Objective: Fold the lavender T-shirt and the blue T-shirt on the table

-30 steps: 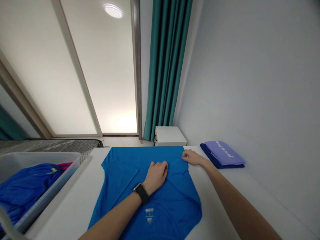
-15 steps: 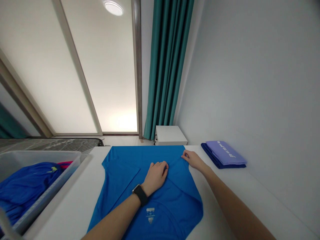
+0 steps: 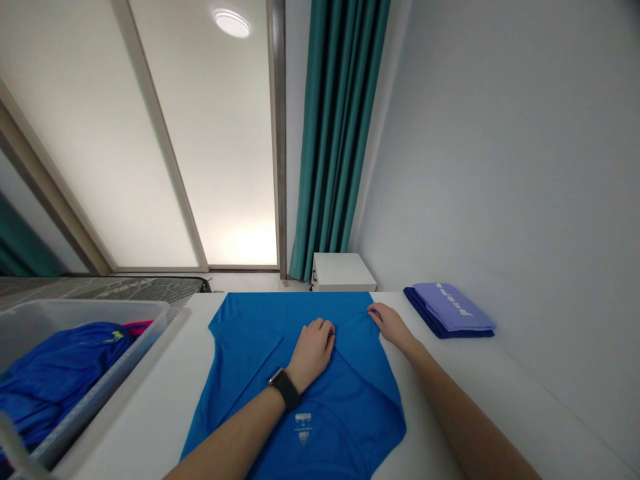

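A blue T-shirt (image 3: pixel 320 393) lies spread on the white table, its neckline and printed label towards me and a sleeve folded inward. My left hand (image 3: pixel 313 347), with a dark watch (image 3: pixel 284 388) on the wrist, rests on the middle of the shirt. Its fingers are curled, thumb and forefinger pinching the cloth. At the shirt's far right edge, my right hand (image 3: pixel 390 323) pinches the fabric between thumb and fingertips. The near end of the shirt runs out of view.
Left of the shirt stands a translucent plastic bin (image 3: pixel 150 320) holding crumpled blue clothing (image 3: pixel 70 360) and something pink. Folded purple and navy garments (image 3: pixel 450 308) lie at the right by the wall. Behind the table are a small white cabinet (image 3: pixel 343 270) and a green curtain (image 3: pixel 335 147).
The view has shifted slightly. Both hands keep almost the same places on the shirt, still pinching it.
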Available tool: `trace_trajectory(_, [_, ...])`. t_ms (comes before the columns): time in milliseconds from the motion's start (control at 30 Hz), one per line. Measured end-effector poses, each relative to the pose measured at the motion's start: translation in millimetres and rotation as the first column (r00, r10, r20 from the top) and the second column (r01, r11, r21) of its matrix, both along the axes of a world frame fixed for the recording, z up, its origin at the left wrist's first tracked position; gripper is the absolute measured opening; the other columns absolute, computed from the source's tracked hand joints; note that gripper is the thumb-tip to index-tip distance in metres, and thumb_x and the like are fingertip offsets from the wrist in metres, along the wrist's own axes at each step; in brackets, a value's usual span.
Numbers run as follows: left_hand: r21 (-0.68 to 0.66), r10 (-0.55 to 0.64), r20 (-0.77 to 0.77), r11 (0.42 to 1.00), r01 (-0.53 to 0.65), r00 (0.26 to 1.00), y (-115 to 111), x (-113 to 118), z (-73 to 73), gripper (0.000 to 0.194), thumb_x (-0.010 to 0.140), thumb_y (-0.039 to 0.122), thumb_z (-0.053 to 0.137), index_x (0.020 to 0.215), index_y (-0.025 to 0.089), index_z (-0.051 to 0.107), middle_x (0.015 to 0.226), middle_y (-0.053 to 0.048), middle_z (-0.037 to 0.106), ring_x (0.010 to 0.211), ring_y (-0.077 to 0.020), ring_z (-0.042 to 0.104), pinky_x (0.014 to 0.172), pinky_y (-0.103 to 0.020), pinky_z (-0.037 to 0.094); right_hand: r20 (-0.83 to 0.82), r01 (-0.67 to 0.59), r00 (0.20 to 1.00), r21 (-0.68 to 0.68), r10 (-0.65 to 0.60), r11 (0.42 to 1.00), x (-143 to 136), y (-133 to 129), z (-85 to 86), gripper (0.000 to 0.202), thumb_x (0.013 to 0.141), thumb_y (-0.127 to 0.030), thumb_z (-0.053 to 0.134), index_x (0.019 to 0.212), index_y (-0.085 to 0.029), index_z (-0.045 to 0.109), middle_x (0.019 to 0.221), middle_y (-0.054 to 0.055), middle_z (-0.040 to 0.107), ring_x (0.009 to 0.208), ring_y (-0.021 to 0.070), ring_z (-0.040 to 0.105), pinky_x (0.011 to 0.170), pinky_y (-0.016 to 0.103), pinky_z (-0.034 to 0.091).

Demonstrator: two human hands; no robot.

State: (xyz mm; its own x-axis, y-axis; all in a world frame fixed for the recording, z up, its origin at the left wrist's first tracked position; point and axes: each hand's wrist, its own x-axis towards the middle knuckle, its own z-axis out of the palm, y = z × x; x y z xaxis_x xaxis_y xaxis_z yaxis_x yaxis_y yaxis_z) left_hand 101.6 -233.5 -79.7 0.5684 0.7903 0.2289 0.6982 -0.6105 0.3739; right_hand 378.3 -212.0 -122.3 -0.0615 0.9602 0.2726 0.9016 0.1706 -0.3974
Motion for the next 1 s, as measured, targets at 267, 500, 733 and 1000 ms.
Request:
trace_trajectory(267, [0.078, -0.577, -0.073, 0.810, 0.581, 0.814, -53.1, 10.8, 15.5, 0.051, 0.097, 0.045, 0.043, 0.144, 0.026, 0.038, 0.154, -0.008, 0.035, 0.140, -0.0253, 0.033, 0.115, -0.044, 0.025, -0.006, 0.010, 1.000, -0.029, -0.010, 1.000, -0.5, 0.9, 2.7, 0.019, 0.090, -0.023, 0.047, 0.098, -0.019, 0.064, 0.095, 0.007, 0.067, 0.086, 0.0199, 0.061, 0.084, 0.033, 0.045])
trace_trajectory(500, [-0.013, -0.596, -0.060, 0.803, 0.596, 0.801, -56.2, 9.1, -3.5, 0.054, 0.099, 0.049, 0.035, 0.147, 0.025, 0.036, 0.156, -0.009, 0.030, 0.144, -0.0256, 0.028, 0.118, -0.047, 0.021, -0.018, 0.011, 1.000, -0.050, -0.012, 0.999, -1.9, 2.2, 7.6, 0.019, 0.088, -0.016, 0.049, 0.098, -0.019, 0.065, 0.097, 0.007, 0.067, 0.089, 0.0192, 0.061, 0.086, 0.032, 0.044])
trace_trajectory(733, [0.005, -0.600, -0.085, 0.798, 0.602, 0.796, -55.3, 10.1, -9.8, 0.056, 0.098, 0.051, 0.034, 0.147, 0.025, 0.035, 0.156, -0.010, 0.031, 0.144, -0.0253, 0.027, 0.118, -0.049, 0.020, -0.063, 0.044, 0.997, 0.010, -0.044, 0.999, -1.4, -4.9, 11.2, 0.023, 0.088, -0.021, 0.047, 0.104, -0.017, 0.063, 0.091, 0.006, 0.060, 0.083, 0.0188, 0.058, 0.082, 0.032, 0.045])
trace_trajectory(1000, [-0.014, -0.603, -0.087, 0.796, 0.604, 0.793, -52.3, 11.2, -12.9, 0.057, 0.097, 0.051, 0.039, 0.149, 0.027, 0.033, 0.157, -0.007, 0.029, 0.144, -0.0251, 0.026, 0.119, -0.047, 0.018, -0.176, 0.103, 0.979, 0.001, -0.101, 0.995, 2.1, -56.2, 19.7, 0.025, 0.088, -0.023, 0.037, 0.100, -0.020, 0.059, 0.081, 0.004, 0.062, 0.073, 0.0188, 0.056, 0.072, 0.032, 0.045])
